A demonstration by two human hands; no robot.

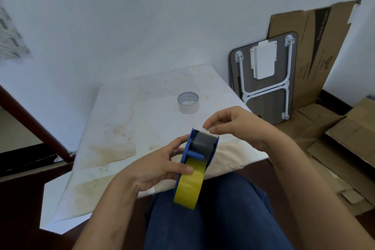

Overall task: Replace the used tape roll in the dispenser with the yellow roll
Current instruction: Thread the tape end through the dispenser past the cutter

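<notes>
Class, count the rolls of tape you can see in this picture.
2. A yellow tape roll sits in the blue plastic dispenser held by both hands, and a nearly used-up clear roll stands alone on the stained white table.

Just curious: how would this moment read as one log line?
yellow roll in dispenser | left hand holds dispenser | right hand at its top | used roll on table

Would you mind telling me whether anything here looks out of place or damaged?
Nothing about the blue dispenser or yellow roll looks wrong. The table cover carries yellowish-brown stains, and the flattened cardboard against the wall has a torn top corner.
</notes>
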